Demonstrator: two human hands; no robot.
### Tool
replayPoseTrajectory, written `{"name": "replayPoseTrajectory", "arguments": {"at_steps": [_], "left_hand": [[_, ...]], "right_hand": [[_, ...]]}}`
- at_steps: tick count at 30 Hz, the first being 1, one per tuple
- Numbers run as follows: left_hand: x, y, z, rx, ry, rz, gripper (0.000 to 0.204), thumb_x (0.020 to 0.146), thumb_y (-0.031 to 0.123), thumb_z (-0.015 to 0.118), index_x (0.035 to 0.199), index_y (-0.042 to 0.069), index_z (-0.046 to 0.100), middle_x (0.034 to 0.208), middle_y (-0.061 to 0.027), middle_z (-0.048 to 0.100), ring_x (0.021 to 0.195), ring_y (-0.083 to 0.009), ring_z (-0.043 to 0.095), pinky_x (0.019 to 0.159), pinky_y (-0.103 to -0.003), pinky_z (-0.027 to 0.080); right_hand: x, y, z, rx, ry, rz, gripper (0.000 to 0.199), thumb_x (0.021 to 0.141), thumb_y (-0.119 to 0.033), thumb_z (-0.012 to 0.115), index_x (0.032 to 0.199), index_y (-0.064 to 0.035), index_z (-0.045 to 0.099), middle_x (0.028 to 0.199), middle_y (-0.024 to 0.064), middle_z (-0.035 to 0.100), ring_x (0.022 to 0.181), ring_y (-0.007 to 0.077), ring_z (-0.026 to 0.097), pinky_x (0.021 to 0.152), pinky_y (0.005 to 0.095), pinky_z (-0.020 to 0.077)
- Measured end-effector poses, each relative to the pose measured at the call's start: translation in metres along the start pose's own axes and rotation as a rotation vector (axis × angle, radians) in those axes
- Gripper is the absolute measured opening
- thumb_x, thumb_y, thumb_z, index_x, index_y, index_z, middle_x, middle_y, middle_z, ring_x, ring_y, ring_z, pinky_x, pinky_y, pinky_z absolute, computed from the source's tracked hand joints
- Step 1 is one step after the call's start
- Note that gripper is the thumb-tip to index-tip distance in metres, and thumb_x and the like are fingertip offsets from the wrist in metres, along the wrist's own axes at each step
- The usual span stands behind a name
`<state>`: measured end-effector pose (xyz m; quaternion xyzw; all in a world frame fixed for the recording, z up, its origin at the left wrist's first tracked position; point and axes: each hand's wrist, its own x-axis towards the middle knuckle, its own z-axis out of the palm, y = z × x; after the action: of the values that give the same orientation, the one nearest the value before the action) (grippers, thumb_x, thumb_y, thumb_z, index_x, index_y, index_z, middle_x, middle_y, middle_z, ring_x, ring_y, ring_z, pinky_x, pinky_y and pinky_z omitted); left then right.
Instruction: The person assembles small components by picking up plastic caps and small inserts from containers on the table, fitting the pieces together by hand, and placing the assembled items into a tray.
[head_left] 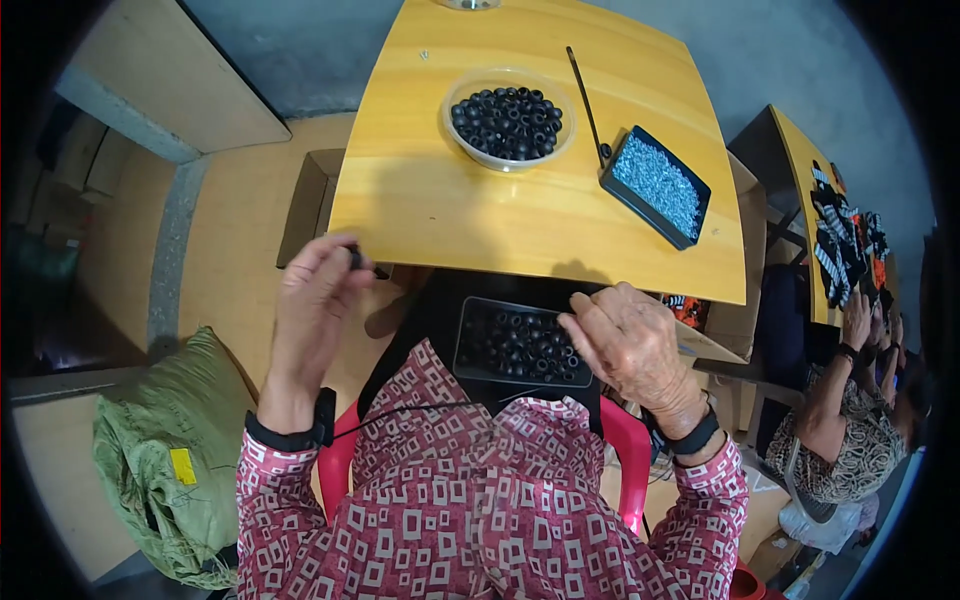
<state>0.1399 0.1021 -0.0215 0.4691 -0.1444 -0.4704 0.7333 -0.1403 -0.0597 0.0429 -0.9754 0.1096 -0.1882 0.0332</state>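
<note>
On my lap lies a clear plastic tray (459,352) with many small black beads (520,345), some showing a hole. My left hand (325,280) is raised left of the tray, by the table's near edge, its thumb and fingers closed on a small black bead (354,257). Above the tray's right end is my right hand (630,340), its fingers curled in with the thumb against them; what they hold, if anything, is hidden. A round clear bowl (508,164) of larger-looking black beads (508,122) stands on the table.
The yellow table (400,210) also bears a black tray (655,225) of small shiny bluish pieces and a thin black rod (583,100). Cardboard boxes (318,185) stand beside the table. A green sack (170,450) is at left. Another person (845,420) works at a table on the right.
</note>
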Motion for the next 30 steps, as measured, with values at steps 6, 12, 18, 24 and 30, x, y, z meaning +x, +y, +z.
{"name": "replayPoseTrajectory", "arguments": {"at_steps": [6, 12, 18, 24, 30], "left_hand": [[0.056, -0.005, -0.076, 0.004, 0.218, 0.050, 0.016, 0.093, 0.014, 0.060, 0.106, 0.003, 0.061, 0.092, -0.0079, 0.068, 0.082, -0.0145, 0.067, 0.079, -0.024, 0.054], [0.094, -0.039, -0.131, 0.041, 0.335, -0.049, 0.022, 0.093, 0.016, 0.060, 0.112, 0.005, 0.060, 0.097, -0.0069, 0.067, 0.090, -0.0181, 0.066, 0.085, -0.031, 0.054], [0.099, -0.046, -0.128, 0.073, 0.442, -0.160, 0.029, 0.093, 0.017, 0.059, 0.122, 0.009, 0.057, 0.108, -0.0060, 0.064, 0.104, -0.0213, 0.061, 0.091, -0.037, 0.050], [0.067, -0.035, -0.102, 0.050, 0.333, -0.076, 0.028, 0.093, 0.017, 0.060, 0.119, 0.006, 0.057, 0.110, -0.0072, 0.064, 0.105, -0.0184, 0.061, 0.092, -0.033, 0.049], [0.037, -0.014, -0.049, 0.096, 0.190, 0.071, 0.024, 0.093, 0.016, 0.059, 0.114, 0.003, 0.059, 0.111, -0.0082, 0.064, 0.104, -0.0174, 0.060, 0.091, -0.029, 0.047]], "right_hand": [[0.009, 0.019, -0.006, -0.050, -0.012, 0.054, 0.016, 0.074, -0.006, 0.073, 0.082, -0.0009, 0.060, 0.070, 0.0081, 0.051, 0.063, 0.0235, 0.055, 0.054, 0.0329, 0.0471], [0.024, 0.025, -0.014, -0.064, 0.007, 0.037, 0.017, 0.075, -0.004, 0.072, 0.085, -0.0002, 0.059, 0.071, 0.0090, 0.052, 0.065, 0.0237, 0.056, 0.055, 0.0333, 0.0475], [0.059, 0.047, -0.013, -0.069, 0.073, 0.029, 0.017, 0.078, -0.005, 0.069, 0.093, -0.0020, 0.060, 0.073, 0.0101, 0.052, 0.068, 0.0259, 0.056, 0.058, 0.0352, 0.0478], [0.101, 0.065, -0.004, -0.025, -0.003, 0.124, 0.020, 0.081, -0.008, 0.066, 0.100, -0.0020, 0.063, 0.078, 0.0117, 0.057, 0.075, 0.0284, 0.060, 0.064, 0.0383, 0.0500], [0.119, 0.090, 0.016, 0.075, -0.009, 0.183, 0.013, 0.081, -0.008, 0.065, 0.092, -0.0008, 0.065, 0.081, 0.0122, 0.060, 0.074, 0.0289, 0.062, 0.067, 0.0381, 0.0526]]}}
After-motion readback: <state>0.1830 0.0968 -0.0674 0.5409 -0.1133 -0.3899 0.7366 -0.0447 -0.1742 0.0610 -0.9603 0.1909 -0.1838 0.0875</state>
